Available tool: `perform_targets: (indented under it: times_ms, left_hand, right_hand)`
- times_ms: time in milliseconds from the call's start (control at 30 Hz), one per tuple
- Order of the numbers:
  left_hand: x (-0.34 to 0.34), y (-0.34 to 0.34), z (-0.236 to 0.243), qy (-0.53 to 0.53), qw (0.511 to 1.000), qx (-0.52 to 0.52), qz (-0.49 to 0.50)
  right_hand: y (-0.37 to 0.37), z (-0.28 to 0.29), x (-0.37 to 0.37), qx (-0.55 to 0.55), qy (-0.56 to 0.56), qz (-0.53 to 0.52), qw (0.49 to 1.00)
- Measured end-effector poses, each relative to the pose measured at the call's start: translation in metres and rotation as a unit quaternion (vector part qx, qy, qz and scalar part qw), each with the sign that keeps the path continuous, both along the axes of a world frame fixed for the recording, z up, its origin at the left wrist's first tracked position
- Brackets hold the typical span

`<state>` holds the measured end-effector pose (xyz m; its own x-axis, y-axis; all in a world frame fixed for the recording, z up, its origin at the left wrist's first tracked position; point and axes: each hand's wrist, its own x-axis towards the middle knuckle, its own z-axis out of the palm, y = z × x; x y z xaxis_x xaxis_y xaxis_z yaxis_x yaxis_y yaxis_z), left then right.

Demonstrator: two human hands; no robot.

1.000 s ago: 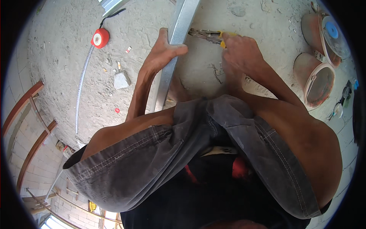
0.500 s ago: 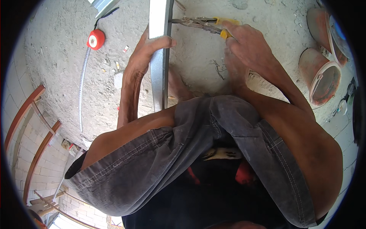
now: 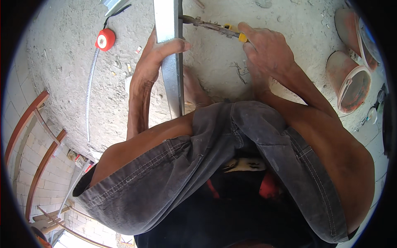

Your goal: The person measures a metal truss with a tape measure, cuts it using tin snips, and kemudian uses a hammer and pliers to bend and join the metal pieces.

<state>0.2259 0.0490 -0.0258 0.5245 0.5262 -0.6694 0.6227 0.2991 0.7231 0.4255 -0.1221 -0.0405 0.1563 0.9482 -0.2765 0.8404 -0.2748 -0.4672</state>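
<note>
My left hand is wrapped round a long galvanized metal channel, its thumb across the face and its fingers hidden behind. The channel runs away from me between my knees and leaves the view at the top. In my right hand is a pair of tin snips with yellow handles, gripped closed. Their jaws meet the channel's right edge, beyond my left thumb. How far the blades reach into the metal cannot be seen.
On the dusty floor at left lies a red tape measure with its blade drawn out. Another metal profile lies beyond it. Dirty buckets stand at right. Brown metal frames and block walls are at left.
The snips' handles have come together as my right hand closed on them. The far part of the channel has shifted slightly left and now leans more.
</note>
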Motion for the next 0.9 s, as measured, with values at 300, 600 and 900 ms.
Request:
perform_targets:
  times_ms: [300,600,900]
  left_hand:
    - [-0.006,-0.005,-0.012,0.008,0.996,-0.081,0.034]
    - [0.001,-0.003,-0.011,-0.002,1.0,-0.028,0.011]
    - [0.009,-0.003,-0.008,-0.025,0.999,-0.023,-0.002]
  right_hand:
    - [-0.006,-0.014,-0.003,-0.024,-0.003,0.004,1.0]
    - [0.002,-0.008,-0.004,-0.062,0.024,-0.032,0.997]
    - [-0.002,-0.014,0.001,-0.034,0.031,-0.042,0.998]
